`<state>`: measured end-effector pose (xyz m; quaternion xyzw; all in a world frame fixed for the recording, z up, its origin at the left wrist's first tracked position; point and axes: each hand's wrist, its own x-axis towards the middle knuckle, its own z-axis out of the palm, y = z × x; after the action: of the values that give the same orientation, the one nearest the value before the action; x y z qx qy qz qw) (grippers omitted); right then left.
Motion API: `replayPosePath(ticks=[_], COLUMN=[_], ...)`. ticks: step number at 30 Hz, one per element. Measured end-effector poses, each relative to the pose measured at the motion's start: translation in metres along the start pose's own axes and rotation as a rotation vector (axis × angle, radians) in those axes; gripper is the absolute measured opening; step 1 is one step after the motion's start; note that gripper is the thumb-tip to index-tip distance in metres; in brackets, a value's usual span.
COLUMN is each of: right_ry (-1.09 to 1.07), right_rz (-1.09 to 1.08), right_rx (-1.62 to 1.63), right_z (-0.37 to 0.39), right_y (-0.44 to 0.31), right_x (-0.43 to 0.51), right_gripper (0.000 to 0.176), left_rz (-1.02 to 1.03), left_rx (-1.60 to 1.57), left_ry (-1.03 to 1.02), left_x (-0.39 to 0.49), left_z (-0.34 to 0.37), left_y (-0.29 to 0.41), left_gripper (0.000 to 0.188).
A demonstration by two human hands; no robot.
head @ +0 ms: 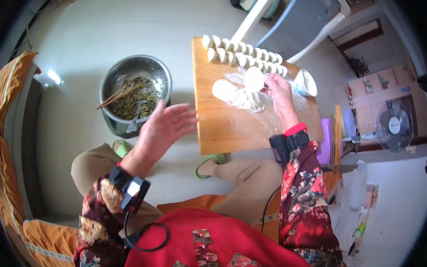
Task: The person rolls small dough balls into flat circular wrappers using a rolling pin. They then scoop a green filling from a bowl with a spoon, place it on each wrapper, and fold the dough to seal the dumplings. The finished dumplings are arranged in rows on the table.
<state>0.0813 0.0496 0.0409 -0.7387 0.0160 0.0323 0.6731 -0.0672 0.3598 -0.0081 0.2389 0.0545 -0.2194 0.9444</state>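
Note:
Between the fingers of my right hand (278, 91) is a round white dough wrapper (254, 79), raised over the wooden board (231, 132). Just below it lies an overlapping pile of dough wrappers (239, 98). My left hand (169, 125) holds nothing; its fingers are apart and point toward the board's left edge. Behind that hand stands a metal bowl (164, 72) of chopped green filling (132, 101). A pair of chopsticks (119, 96) rests in the bowl and juts over its left rim. Two rows of folded dumplings (242, 60) line the board's far side.
A white bowl (307, 83) stands at the board's right end, near my right hand. Beyond the dumplings is a chair (301, 18) with pale legs. An electric fan (394, 126) is at the far right. Orange cloth (51, 246) covers a seat at left.

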Motion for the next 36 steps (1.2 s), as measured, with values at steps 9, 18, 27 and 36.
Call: replayPosePath(ticks=[9, 18, 27, 36], right_ry=[-0.447, -0.631, -0.739, -0.534], right_rz=[-0.262, -0.663, -0.757, -0.87], right_rx=[-0.346, -0.993, -1.224, -1.092], right_z=[0.172, 0.249, 0.307, 0.279], right_y=[-0.007, 0.064, 0.136, 0.135], right_x=[-0.06, -0.114, -0.1, -0.07], right_gripper=[0.013, 0.053, 0.033, 0.027], left_rz=[0.225, 0.656, 0.704, 0.614], left_rx=[-0.135, 0.097, 0.03, 0.078], left_ry=[0.067, 0.459, 0.529, 0.495], left_x=[0.043, -0.006, -0.033, -0.037], left_z=[0.002, -0.077, -0.113, -0.111], left_y=[0.02, 0.108, 0.138, 0.129], left_gripper=[0.061, 0.039, 0.035, 0.038])
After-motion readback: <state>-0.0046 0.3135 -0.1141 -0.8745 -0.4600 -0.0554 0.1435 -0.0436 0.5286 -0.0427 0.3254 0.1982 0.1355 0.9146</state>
